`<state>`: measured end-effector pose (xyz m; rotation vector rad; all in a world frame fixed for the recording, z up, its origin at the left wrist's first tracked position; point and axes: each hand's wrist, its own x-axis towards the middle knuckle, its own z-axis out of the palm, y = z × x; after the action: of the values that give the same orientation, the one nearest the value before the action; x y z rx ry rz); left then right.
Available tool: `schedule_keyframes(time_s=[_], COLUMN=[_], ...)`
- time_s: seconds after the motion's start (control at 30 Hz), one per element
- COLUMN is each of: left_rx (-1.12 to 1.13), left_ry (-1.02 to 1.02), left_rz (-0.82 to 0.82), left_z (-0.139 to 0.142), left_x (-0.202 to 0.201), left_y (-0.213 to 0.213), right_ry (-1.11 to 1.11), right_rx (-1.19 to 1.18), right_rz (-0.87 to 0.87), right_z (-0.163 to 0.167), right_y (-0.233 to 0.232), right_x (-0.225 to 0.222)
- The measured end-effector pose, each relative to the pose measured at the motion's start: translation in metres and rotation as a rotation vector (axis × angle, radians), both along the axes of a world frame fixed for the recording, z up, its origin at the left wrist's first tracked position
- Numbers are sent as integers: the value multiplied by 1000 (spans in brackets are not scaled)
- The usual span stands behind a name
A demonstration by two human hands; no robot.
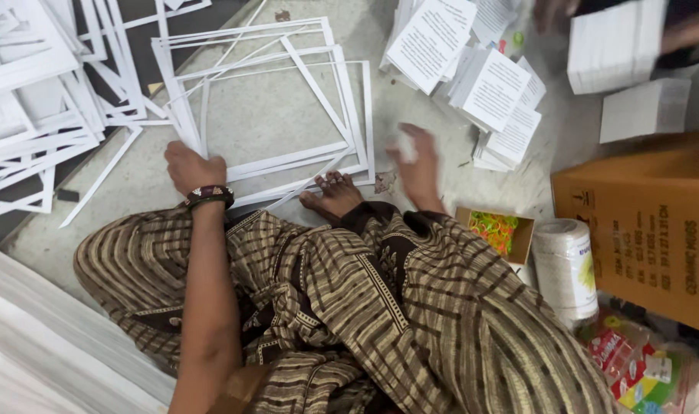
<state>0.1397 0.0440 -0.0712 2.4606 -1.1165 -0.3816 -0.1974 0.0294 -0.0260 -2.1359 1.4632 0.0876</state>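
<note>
view from above of a person sitting cross-legged on a grey floor, in striped brown clothing. the landmark is a loose pile of white paper frames, hollow rectangular strips, lying on the floor in front of the knees. the left hand, with a beaded bracelet at the wrist, is clenched on the near left corner of these frames, grasping several strips together. the right hand is at the near right corner of the frames; it is blurred, something small and white shows at the fingers, and i cannot tell whether it is holding it. a bare foot rests against the frames' near edge, between the two hands. beyond the frames to the right lie stacks of printed leaflets. further right of the frames are a brown carton, a roll of white thread and a small open box of coloured rubber bands. left of the frames lies a larger heap of similar white strips.
</note>
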Motion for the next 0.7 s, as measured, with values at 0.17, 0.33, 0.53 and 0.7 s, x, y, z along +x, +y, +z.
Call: schedule_keyframes(time_s=[0.17,0.33,0.53,0.7], left_rx=[-89,-409,-689,-860], left_ry=[121,385,946,801], left_rz=[19,-46,-174,-158], left_z=[6,34,95,134], left_x=[1,-3,-6,48], left_y=[2,7,7,13], right_ry=[-211,-215,-495,-825], right_rx=[-410,-322,-157,-85], right_rz=[-227,-378,-667,-432], right_z=[12,-12,6,75], right_y=[-45,-56,-87,-124], right_x=[6,40,27,66])
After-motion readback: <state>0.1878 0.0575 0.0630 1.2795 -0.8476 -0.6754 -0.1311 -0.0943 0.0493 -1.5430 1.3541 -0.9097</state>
